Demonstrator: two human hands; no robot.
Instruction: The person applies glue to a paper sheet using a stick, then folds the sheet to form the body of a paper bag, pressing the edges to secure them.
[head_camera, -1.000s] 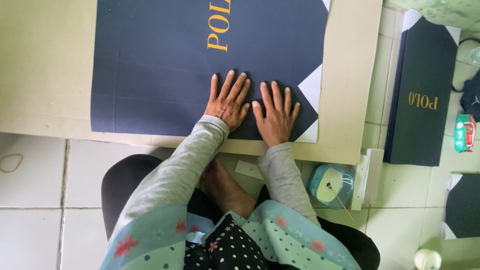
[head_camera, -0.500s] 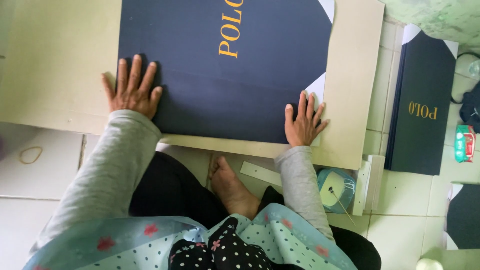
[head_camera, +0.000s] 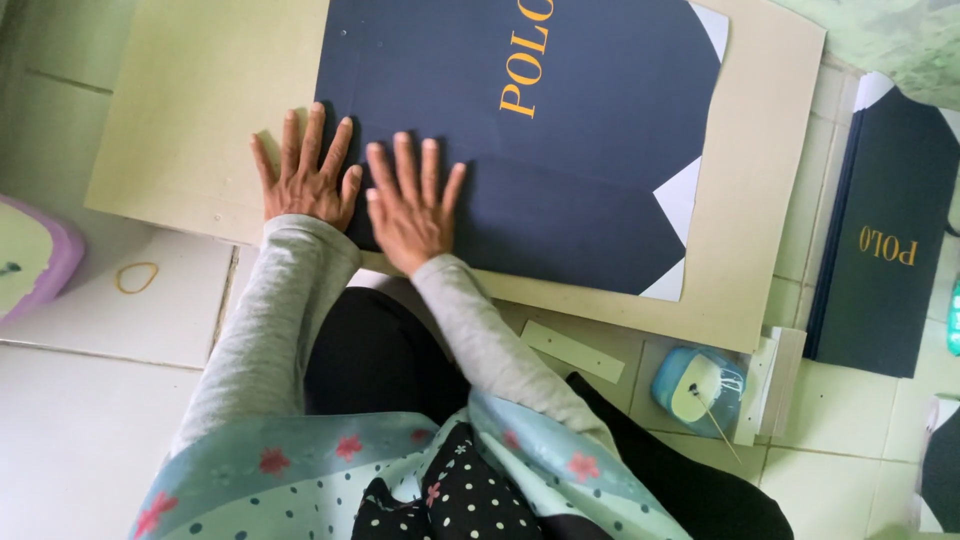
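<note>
You had both hands spread flat, holding nothing, the left hand (head_camera: 303, 180) and right hand (head_camera: 413, 205) pressing the navy sheet's (head_camera: 540, 150) near left corner onto the cardboard (head_camera: 190, 120); firm, even outward strokes would have bonded it smoothly.

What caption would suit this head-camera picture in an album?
Both hands, left hand and right hand, pressed flat on a dark blue sheet over pale cardboard.

home craft spot: tiled floor (head_camera: 90, 440), glue pot (head_camera: 697, 390)
</note>
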